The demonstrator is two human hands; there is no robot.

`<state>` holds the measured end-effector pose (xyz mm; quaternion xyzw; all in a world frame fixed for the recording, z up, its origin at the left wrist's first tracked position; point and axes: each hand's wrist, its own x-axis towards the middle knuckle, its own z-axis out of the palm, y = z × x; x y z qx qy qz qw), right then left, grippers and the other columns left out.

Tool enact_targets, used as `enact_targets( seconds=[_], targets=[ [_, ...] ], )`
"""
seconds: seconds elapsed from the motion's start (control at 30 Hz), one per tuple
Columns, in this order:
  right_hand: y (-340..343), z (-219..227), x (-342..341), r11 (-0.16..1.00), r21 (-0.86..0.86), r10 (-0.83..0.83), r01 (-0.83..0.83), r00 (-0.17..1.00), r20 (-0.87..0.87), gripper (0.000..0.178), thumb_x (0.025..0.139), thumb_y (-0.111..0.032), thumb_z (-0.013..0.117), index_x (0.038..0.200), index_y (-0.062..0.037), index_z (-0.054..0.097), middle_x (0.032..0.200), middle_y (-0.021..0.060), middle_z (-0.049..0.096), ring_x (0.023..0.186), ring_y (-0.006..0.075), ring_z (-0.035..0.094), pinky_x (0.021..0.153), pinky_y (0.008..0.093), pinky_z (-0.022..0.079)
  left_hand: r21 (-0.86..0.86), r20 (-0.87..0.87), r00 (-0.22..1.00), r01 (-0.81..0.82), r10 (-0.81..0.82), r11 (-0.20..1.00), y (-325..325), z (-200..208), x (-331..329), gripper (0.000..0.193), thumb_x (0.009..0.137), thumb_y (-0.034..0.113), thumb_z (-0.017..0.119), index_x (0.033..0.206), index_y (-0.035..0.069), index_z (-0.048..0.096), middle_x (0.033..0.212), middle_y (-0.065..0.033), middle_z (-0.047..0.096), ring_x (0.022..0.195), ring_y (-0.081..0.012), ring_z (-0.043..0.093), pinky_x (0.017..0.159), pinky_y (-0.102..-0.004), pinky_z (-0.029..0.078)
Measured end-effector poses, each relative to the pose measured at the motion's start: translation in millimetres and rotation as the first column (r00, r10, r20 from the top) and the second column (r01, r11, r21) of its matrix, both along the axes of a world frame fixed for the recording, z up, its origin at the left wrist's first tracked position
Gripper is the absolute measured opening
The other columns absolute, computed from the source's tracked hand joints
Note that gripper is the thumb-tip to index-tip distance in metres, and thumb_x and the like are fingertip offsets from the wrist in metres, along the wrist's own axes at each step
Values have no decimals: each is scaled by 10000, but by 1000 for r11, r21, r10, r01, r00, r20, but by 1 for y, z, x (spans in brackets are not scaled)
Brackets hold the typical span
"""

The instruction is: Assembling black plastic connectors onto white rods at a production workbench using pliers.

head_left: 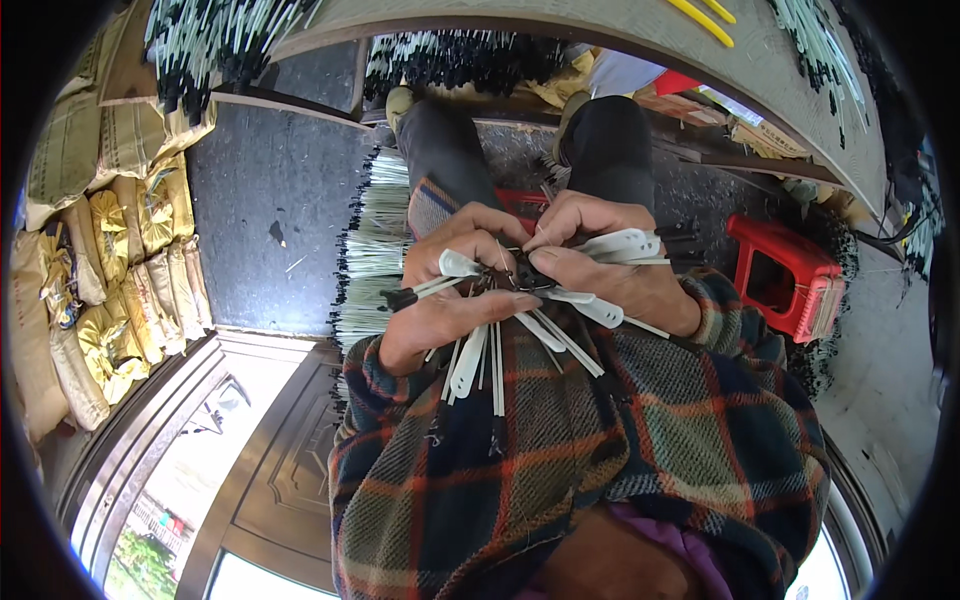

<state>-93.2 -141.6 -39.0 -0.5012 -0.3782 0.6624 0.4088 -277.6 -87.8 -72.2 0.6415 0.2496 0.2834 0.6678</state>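
Note:
Over my lap, both hands work on a spoked frame (467,368) of thin white rods and flat white paddle-shaped pieces, some with black ends. The spokes fan out from a dark middle that my fingers largely cover. My left hand (425,322) is closed around the frame's left side, thumb below and fingers above. From the right, my right hand (615,285) grips it, with more white pieces showing between and behind its fingers. Its thumb and forefinger close together near the dark middle, by something thin like wire that is too small to make out.
Bundles of white rods with black tips (372,250) stack beside my legs; similar ones (215,50) rest on the bench (620,18) ahead. A red plastic stool (785,275) stands at right. Stuffed sacks (130,240) line the left wall, near a brown door (290,470). Yellow-handled tool (705,18) lies on the bench.

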Motion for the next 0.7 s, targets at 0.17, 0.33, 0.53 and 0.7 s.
enact_targets(
  seconds=[0.17,0.33,0.53,0.7],
  targets=[
    [1,-4,-1,985,161,52,-61,997,59,85,800,-46,590,823,33,610,814,77,558,720,89,511,628,217,398,10,28,1000,-5,5,1000,-1,-3,-6,253,584,19,764,715,40,550,901,-116,588,794,-156,558,684,-261,433],
    [7,-1,7,957,256,134,-133,991,13,185,773,-121,632,888,24,621,848,104,563,774,146,541,688,251,418,-81,105,992,-66,75,995,-8,-7,-11,256,607,-21,740,775,29,553,910,-117,594,787,-141,555,673,-242,430],
    [0,-12,8,922,338,182,-191,981,59,310,752,-167,656,996,20,615,900,134,572,841,186,558,735,278,431,-264,131,979,-115,154,957,-23,-9,-12,317,628,-44,727,901,0,572,942,-102,589,829,-130,569,731,-241,462],
    [-3,-4,9,952,290,101,-97,995,0,189,799,-110,623,939,16,622,854,103,596,781,151,568,660,259,440,-231,150,973,-140,178,963,-27,0,-5,351,634,-37,732,943,-10,567,946,-102,590,839,-135,575,736,-250,473]
  ],
)
